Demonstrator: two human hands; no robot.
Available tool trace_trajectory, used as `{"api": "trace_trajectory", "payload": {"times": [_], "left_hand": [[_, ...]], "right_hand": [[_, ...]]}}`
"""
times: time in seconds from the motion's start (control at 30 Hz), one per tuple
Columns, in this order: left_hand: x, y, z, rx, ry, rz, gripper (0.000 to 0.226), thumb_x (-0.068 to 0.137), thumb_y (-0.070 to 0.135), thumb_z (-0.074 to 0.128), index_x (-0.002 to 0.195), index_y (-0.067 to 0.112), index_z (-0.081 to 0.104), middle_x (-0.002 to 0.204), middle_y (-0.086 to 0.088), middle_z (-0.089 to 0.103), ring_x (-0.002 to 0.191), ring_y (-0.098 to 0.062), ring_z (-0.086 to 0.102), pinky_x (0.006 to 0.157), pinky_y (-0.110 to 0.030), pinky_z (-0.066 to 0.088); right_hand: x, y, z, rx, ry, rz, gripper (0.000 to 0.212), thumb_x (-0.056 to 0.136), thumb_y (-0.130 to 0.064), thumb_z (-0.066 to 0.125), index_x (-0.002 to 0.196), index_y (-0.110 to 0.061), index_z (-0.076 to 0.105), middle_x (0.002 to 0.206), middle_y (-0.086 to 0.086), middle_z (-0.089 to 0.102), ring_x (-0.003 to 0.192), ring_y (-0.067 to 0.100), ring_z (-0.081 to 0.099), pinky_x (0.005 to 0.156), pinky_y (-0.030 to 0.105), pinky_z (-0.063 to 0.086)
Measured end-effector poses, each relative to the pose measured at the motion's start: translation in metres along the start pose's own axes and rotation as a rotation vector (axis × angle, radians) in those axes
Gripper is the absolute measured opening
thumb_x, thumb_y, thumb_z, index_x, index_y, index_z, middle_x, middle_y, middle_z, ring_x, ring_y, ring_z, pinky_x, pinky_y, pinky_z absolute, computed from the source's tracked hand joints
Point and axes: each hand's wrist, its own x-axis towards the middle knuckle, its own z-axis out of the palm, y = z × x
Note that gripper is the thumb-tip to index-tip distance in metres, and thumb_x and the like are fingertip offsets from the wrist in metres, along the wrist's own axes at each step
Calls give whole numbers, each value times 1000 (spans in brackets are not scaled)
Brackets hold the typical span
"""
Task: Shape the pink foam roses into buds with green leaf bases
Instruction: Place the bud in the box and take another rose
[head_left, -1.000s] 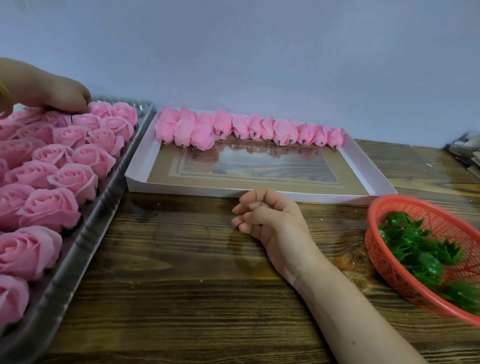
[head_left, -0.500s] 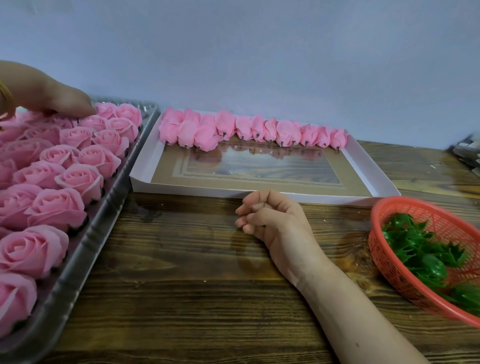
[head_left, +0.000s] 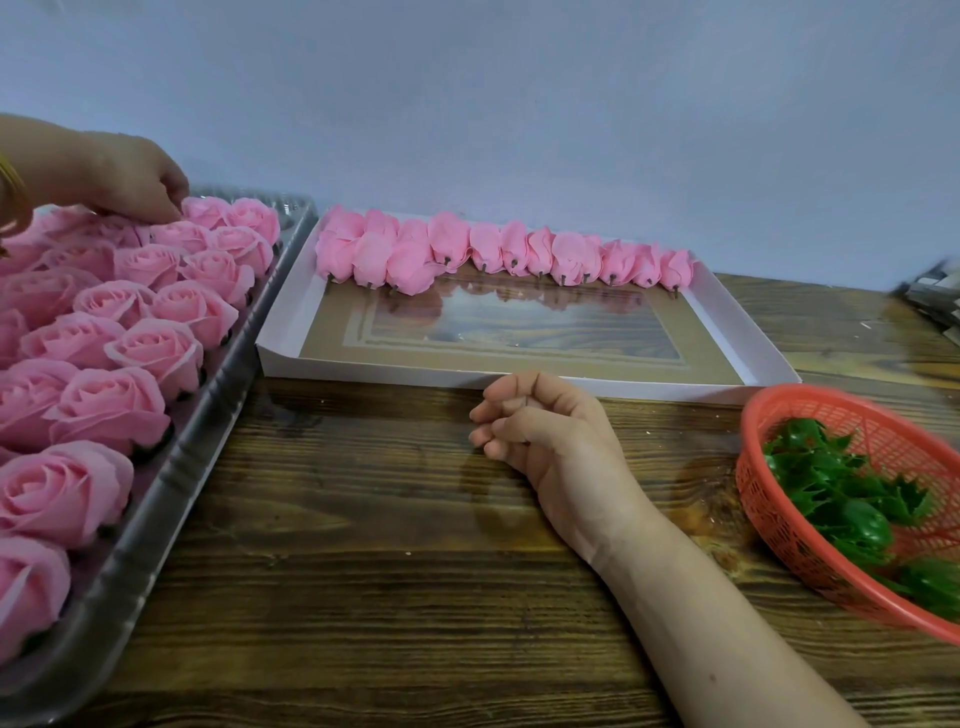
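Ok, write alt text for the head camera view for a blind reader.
A person's left hand reaches onto open pink foam roses in a tray at left, while the right hand rests loosely curled on the wooden table. A white box holds a row of shaped buds; a red basket holds green leaf bases.

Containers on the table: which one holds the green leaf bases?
The red basket at right; the plastic tray holds open roses, the white box shaped buds.
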Motion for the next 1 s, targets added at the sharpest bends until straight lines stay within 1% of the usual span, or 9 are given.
{"api": "trace_trajectory", "payload": {"times": [0.03, 0.1, 0.17, 0.27, 0.43, 0.53, 0.6, 0.83, 1.0], "left_hand": [[-2, 10, -14, -99, 40, -2, 7, 81, 2, 71, 74, 4, 68, 82, -21, 67, 80, -37, 62, 81, -39, 50], [-1, 11, -20, -109, 64, 60, 9, 82, 3, 71, 73, 4, 68, 82, -22, 66, 75, -34, 60, 79, -38, 49], [0, 11, -23, -123, -11, -21, 11, 84, 2, 68, 73, 2, 68, 83, -23, 67, 72, -32, 58, 79, -39, 49], [-6, 16, -27, -145, -13, -11, 10, 84, 0, 67, 74, 0, 68, 81, -23, 66, 70, -32, 56, 76, -38, 47], [-3, 20, -26, -70, 26, -11, 5, 81, 4, 71, 76, 5, 69, 73, -16, 64, 64, -32, 57, 61, -30, 44], [-3, 22, -28, -60, 39, -16, 6, 78, 3, 73, 74, 6, 70, 67, -14, 65, 55, -30, 58, 58, -28, 46], [-2, 21, -29, -45, 27, -22, 8, 78, 3, 73, 72, 5, 70, 64, -13, 64, 52, -29, 57, 58, -28, 46], [0, 20, -31, -42, 18, -7, 7, 80, 3, 71, 73, 4, 70, 66, -15, 66, 57, -32, 59, 62, -31, 49], [0, 20, -28, 26, 37, 21, 9, 80, 4, 73, 72, 9, 69, 74, -15, 69, 70, -38, 68, 74, -36, 52]], "right_hand": [[0, 0, 0, -2, -1, 0, 30, 56, 5, 53, 84, -2, 63, 72, 12, 65, 62, 18, 62, 56, 19, 50], [-1, 0, 0, -2, -3, -1, 30, 56, 5, 53, 84, -1, 63, 72, 12, 65, 62, 18, 62, 56, 19, 50], [-1, 0, 0, 1, -6, -1, 31, 56, 5, 53, 85, -1, 62, 72, 12, 65, 62, 18, 62, 57, 20, 51], [0, 0, -1, -9, -13, -6, 30, 57, 5, 54, 84, -2, 63, 72, 11, 65, 63, 18, 62, 58, 20, 51], [0, 1, -2, -20, -18, -16, 27, 58, 5, 54, 81, -5, 65, 72, 11, 67, 63, 18, 64, 58, 20, 51], [0, 2, -3, -13, -19, -17, 27, 58, 5, 54, 81, -4, 65, 73, 11, 67, 63, 18, 64, 58, 20, 51], [0, 1, -2, -10, -22, -16, 27, 58, 5, 54, 81, -4, 65, 72, 11, 67, 62, 18, 63, 58, 20, 51], [-1, -1, -2, -15, -34, -12, 27, 58, 5, 54, 82, -3, 64, 72, 10, 66, 63, 17, 63, 58, 20, 52], [-1, 0, -1, -16, -27, -11, 27, 58, 5, 54, 81, -4, 65, 72, 10, 67, 63, 17, 63, 57, 20, 52]]}}
